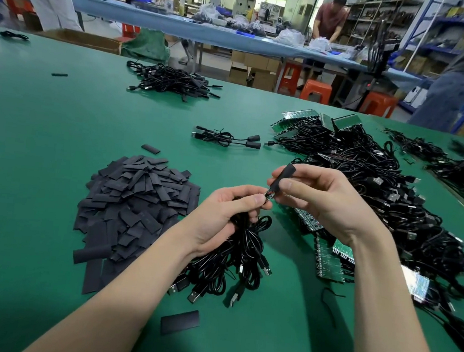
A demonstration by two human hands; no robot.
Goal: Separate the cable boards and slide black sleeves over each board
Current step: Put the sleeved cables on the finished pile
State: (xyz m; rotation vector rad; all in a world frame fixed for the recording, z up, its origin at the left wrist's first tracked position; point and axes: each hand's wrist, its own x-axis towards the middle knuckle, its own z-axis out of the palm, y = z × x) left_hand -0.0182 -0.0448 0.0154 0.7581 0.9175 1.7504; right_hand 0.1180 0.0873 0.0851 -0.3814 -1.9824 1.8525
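Observation:
My left hand [221, 212] grips a bundle of black USB cables [233, 262] and pinches a small cable board [268, 196] at its tip. My right hand [317, 196] pinches a black sleeve [283, 177] whose lower end sits over the board's end. A large heap of flat black sleeves [136, 203] lies on the green table to the left. Green panels of joined boards [328, 260] with their cables lie under and to the right of my right hand.
A big tangle of cabled boards [368, 173] fills the table's right side. Two sleeved cables [226, 138] lie in the middle, a pile of cables [175, 81] farther back. One loose sleeve [179, 321] lies near my left forearm. People stand at a far bench.

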